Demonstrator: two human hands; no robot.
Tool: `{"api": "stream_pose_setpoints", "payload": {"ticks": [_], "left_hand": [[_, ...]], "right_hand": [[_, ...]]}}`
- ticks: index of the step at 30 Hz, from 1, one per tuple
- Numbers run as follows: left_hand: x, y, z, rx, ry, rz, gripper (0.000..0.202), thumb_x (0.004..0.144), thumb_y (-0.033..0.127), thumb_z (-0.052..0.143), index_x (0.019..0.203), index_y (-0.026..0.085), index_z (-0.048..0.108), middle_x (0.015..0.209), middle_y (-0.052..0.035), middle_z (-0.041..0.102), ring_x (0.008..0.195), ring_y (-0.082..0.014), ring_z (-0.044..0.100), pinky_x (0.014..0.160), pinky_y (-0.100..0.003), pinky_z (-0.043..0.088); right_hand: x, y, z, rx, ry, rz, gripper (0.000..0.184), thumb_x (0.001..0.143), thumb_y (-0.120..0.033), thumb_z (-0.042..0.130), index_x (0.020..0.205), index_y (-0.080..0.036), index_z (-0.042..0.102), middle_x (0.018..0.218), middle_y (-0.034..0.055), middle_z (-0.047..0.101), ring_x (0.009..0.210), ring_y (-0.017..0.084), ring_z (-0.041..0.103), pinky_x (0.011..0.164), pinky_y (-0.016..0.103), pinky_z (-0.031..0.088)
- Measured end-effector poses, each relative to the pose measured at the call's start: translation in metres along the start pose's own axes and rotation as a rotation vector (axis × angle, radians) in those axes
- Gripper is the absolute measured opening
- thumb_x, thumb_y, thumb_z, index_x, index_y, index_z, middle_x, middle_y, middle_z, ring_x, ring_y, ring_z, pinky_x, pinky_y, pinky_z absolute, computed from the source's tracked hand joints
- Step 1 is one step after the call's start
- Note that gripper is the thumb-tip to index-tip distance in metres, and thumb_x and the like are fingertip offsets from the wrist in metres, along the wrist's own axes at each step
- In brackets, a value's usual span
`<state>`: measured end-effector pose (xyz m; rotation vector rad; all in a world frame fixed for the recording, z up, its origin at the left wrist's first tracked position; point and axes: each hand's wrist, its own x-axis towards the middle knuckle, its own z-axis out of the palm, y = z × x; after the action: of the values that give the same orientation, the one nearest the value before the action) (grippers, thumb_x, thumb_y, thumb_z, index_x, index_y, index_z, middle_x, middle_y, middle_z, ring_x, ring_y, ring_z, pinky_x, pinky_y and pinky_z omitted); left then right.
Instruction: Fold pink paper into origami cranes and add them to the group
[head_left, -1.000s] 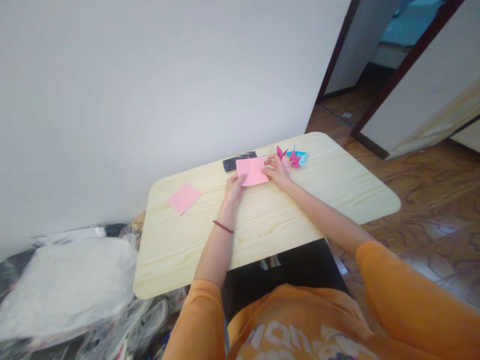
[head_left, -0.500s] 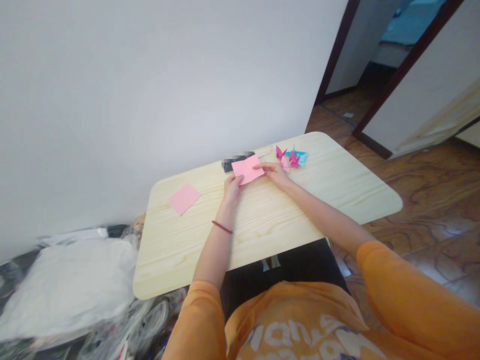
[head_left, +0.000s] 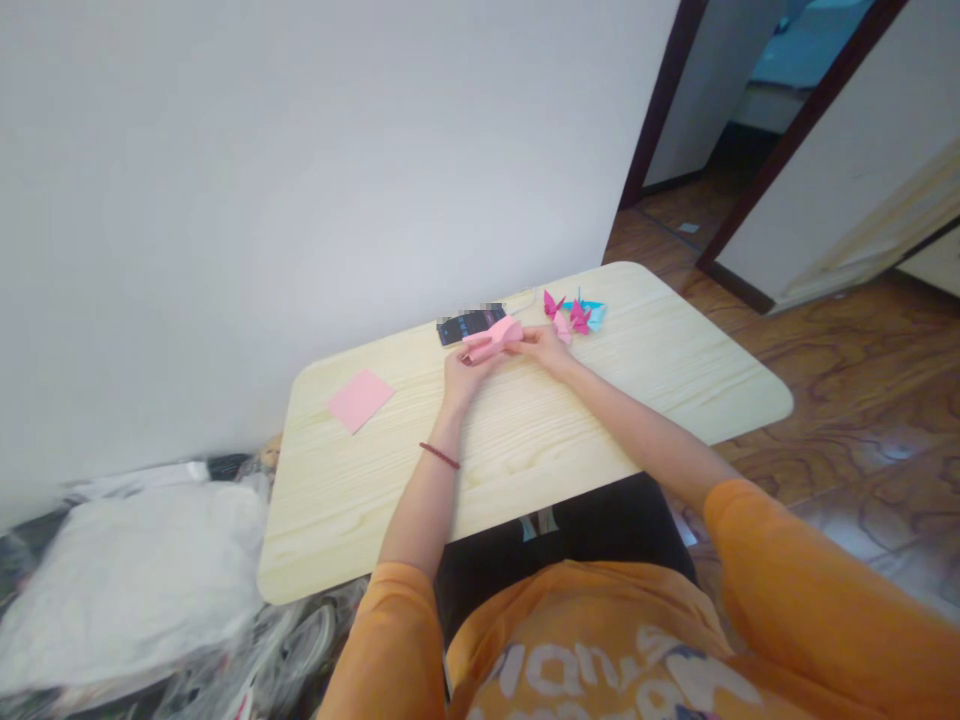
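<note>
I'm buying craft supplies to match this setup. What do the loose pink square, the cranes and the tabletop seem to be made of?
The loose pink square lies flat and looks like thin matte paper. The cranes hold sharp creases, so they are likely paper too. The tabletop looks like pale wood-grain laminate with a slight sheen, though veneer is possible.

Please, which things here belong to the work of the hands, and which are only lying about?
Belong to the work:
folded pink paper, held by the left hand and the right hand
loose pink square sheet
folded paper cranes

Just lying about:
black phone
plastic-wrapped white bundle
</note>
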<state>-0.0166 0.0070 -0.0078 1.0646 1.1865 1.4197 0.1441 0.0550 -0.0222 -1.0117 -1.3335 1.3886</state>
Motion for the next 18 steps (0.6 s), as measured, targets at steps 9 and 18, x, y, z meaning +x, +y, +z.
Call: {"api": "stream_pose_setpoints", "payload": {"ticks": [9,18], "left_hand": [[0.004,-0.014,0.005,0.115,0.207,0.05,0.028,0.056,0.025,0.081,0.079,0.012,0.072,0.076,-0.0047,0.072,0.074,-0.0187,0.063,0.07,-0.027,0.048],[-0.002,-0.006,0.012,-0.054,0.216,0.071,0.048,0.053,0.02,0.082,0.091,0.021,0.053,0.08,-0.0008,0.068,0.072,-0.0145,0.065,0.07,-0.025,0.05]], "right_hand": [[0.001,-0.001,0.001,0.152,0.076,0.015,0.035,0.049,-0.034,0.085,0.067,-0.018,0.059,0.068,0.0014,0.069,0.064,0.014,0.064,0.071,0.031,0.055],[0.002,-0.001,0.002,0.216,0.112,0.051,0.049,0.044,-0.031,0.086,0.075,-0.021,0.049,0.061,-0.0033,0.066,0.063,0.015,0.067,0.068,0.03,0.055]]}}
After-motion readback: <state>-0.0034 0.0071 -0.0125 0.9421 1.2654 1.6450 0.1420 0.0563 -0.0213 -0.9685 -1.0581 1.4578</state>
